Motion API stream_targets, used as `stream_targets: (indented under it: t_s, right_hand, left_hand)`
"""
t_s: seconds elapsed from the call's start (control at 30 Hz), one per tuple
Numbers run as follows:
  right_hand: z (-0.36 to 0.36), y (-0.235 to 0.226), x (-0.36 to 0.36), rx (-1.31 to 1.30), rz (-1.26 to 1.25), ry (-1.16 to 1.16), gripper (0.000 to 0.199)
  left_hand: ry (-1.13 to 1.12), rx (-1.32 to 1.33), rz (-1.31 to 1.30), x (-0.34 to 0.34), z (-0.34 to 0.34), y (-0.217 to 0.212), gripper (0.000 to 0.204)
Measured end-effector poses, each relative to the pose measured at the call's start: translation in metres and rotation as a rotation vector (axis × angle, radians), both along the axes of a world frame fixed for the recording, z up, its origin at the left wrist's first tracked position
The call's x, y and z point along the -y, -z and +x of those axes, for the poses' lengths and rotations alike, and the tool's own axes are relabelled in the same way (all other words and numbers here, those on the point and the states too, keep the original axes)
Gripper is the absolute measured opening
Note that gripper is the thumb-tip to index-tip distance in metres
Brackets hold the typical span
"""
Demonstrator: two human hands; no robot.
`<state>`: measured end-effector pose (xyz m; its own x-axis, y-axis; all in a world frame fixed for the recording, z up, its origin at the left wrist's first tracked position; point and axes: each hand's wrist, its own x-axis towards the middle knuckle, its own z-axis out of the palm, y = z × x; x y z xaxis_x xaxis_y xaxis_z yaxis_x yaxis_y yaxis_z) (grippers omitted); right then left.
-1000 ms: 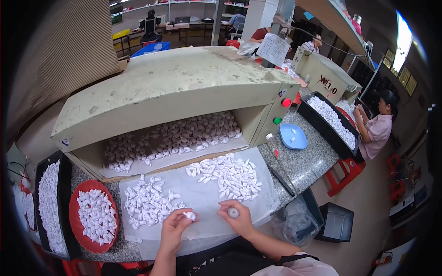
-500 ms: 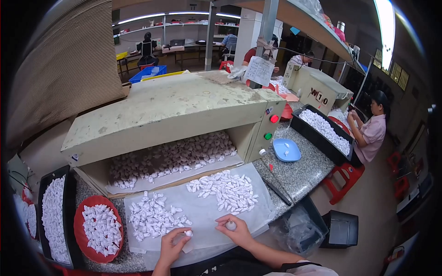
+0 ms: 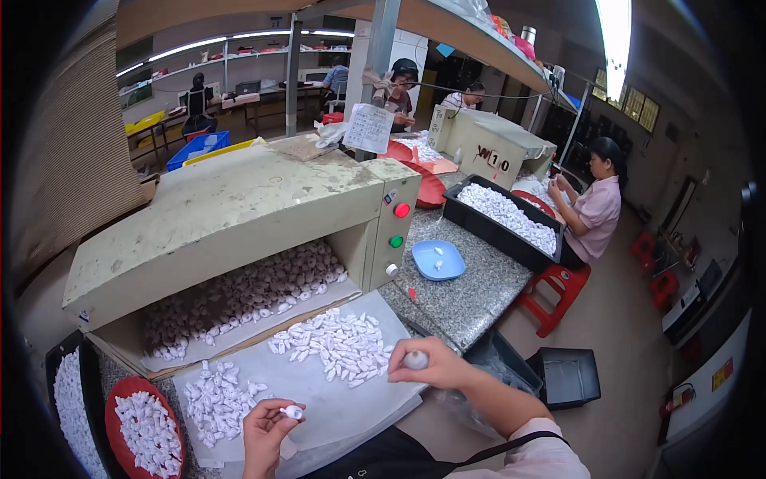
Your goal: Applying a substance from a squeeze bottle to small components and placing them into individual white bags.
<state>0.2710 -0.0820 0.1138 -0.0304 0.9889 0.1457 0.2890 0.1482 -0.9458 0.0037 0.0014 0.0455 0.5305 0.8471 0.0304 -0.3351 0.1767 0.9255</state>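
Just left of centre low in the frame, the left hand (image 3: 269, 429) pinches a small white piece (image 3: 294, 412), while right of centre the right hand (image 3: 435, 364) grasps a rounded greyish object (image 3: 416, 360), near heaped white pieces (image 3: 341, 348) on a pale sheet (image 3: 331, 401).

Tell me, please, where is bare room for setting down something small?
Bare paper lies between the left hand and the right hand. Bare stone counter lies between the blue dish and the counter's near edge. The left end is crowded with a red plate and a black tray.
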Motion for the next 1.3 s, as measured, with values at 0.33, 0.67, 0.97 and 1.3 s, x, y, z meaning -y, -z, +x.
stream_targets:
  t_s: [0.33,0.67,0.97,1.3]
  right_hand:
    - [-0.051,0.055,-0.03,-0.318,-0.133,-0.154,0.009]
    - [-0.072,0.091,-0.033,-0.319,-0.036,-0.115,0.024]
    - [-0.074,0.072,-0.036,-0.519,-0.056,-0.073,0.032]
    - [-0.084,0.066,-0.048,-0.728,0.195,0.23,0.031]
  left_hand:
    - [0.02,-0.094,-0.082,-0.007,0.031,0.015,0.022]
    - [-0.099,-0.03,-0.092,-0.008,-0.01,0.026,0.023]
    - [-0.045,0.064,-0.316,-0.017,-0.006,0.032,0.028]
    - [0.001,0.193,-0.245,-0.02,0.0,0.038,0.026]
